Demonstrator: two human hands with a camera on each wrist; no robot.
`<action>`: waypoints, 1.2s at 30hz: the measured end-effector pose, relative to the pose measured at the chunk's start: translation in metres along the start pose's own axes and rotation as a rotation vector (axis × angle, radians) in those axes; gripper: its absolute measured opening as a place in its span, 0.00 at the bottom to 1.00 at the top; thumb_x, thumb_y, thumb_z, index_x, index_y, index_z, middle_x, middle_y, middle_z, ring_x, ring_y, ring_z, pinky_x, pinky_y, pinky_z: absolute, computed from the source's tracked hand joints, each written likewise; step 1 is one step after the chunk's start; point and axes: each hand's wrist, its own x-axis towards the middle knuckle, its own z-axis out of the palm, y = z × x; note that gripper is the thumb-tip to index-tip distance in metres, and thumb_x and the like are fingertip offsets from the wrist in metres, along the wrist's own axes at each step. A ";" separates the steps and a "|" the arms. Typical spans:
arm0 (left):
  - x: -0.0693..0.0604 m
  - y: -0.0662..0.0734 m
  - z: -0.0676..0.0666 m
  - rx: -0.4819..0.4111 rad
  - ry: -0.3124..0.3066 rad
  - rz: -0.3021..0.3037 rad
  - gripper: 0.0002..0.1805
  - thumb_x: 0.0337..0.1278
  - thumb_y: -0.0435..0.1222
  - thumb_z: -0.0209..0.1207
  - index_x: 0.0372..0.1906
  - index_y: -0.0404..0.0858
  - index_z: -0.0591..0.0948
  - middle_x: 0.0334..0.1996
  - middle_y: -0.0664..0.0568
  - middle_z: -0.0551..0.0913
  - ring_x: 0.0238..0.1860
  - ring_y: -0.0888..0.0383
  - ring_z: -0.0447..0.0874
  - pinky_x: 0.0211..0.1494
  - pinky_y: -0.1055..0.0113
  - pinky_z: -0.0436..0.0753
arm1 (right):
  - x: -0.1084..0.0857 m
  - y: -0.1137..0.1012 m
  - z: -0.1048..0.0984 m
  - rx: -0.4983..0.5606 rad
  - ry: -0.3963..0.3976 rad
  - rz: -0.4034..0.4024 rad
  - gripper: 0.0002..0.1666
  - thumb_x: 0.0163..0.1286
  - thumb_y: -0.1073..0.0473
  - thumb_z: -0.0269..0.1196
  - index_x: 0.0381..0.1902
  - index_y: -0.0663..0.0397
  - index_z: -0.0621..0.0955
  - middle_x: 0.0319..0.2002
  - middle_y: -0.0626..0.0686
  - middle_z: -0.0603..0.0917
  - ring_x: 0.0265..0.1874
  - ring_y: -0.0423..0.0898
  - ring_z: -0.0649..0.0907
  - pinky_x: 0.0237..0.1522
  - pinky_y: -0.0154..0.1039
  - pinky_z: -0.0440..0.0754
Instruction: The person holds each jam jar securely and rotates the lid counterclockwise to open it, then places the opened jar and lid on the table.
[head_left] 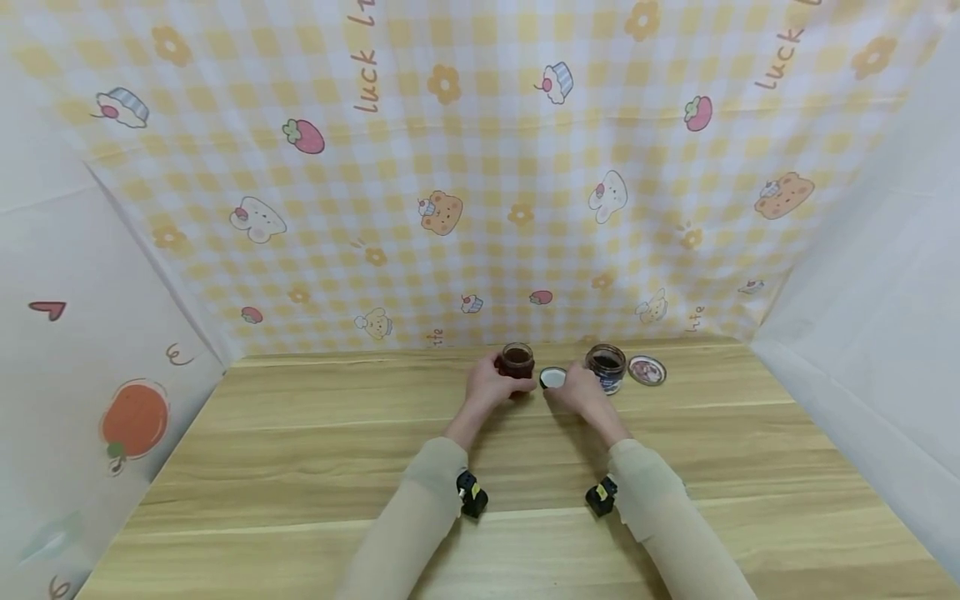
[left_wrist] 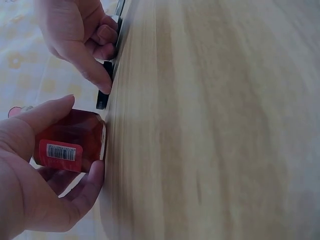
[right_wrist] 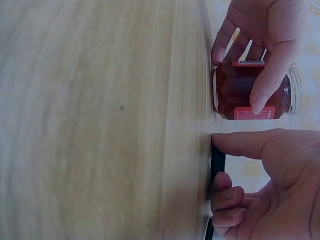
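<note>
My left hand [head_left: 489,385] grips an open glass jar [head_left: 517,358] that stands upright on the table, its contents dark red-brown. In the left wrist view a red label [left_wrist: 60,154] with a barcode shows on this jar, with the thumb and fingers on opposite sides. Just to the right, my right hand [head_left: 582,390] pinches a dark-rimmed jar lid [head_left: 553,378] lying with its white inside up. The right wrist view has the thumb at one side of the lid's black edge [right_wrist: 217,161] and curled fingers at the other.
Right behind my right hand stands a second open jar [head_left: 607,367] with dark contents and a blue-and-white label. Beside it lies another lid [head_left: 647,370]. A yellow checked cloth [head_left: 480,167] hangs along the back edge of the wooden table [head_left: 315,467].
</note>
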 end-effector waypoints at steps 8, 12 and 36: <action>0.003 0.001 0.004 -0.001 0.001 0.002 0.36 0.40 0.38 0.80 0.60 0.39 0.80 0.54 0.45 0.83 0.57 0.47 0.79 0.61 0.54 0.77 | 0.000 0.000 0.000 0.036 0.029 -0.003 0.46 0.65 0.50 0.69 0.60 0.85 0.63 0.47 0.79 0.79 0.49 0.69 0.82 0.51 0.58 0.80; 0.002 0.002 0.004 0.016 0.003 0.008 0.37 0.41 0.38 0.80 0.61 0.39 0.79 0.54 0.45 0.83 0.57 0.47 0.79 0.60 0.54 0.78 | 0.000 0.000 0.001 0.047 0.025 0.006 0.48 0.66 0.50 0.68 0.63 0.85 0.60 0.48 0.80 0.78 0.50 0.69 0.82 0.52 0.58 0.80; -0.002 0.000 0.006 0.008 0.033 -0.004 0.36 0.40 0.35 0.79 0.59 0.34 0.78 0.52 0.42 0.83 0.55 0.45 0.80 0.59 0.52 0.78 | -0.003 0.002 0.007 0.079 0.058 -0.043 0.52 0.63 0.52 0.70 0.66 0.84 0.56 0.48 0.79 0.78 0.50 0.70 0.81 0.53 0.59 0.79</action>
